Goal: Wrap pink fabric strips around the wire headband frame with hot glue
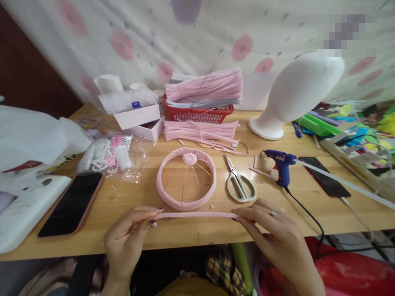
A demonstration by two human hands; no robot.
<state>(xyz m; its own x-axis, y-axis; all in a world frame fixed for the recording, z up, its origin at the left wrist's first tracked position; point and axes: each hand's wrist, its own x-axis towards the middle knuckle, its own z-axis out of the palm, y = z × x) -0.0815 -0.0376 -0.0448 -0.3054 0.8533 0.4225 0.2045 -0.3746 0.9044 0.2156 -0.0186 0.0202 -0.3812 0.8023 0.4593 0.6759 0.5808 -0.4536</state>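
Observation:
My left hand (131,234) and my right hand (271,230) each pinch one end of a thin pink fabric strip (197,215), stretched level between them just above the table's near edge. Right behind the strip lies a round pink wrapped ring (186,177) with thin wires running to a small pink hub at its far side. Pale green scissors (239,183) lie to the ring's right, closed, close to my right hand.
A blue glue gun (281,162) stands right of the scissors, its cord trailing off the edge. A red basket (197,113) holds pink strips, more lie before it. White foam head (296,94), phones (72,204) (324,176), boxes and bags crowd the wooden table (123,238).

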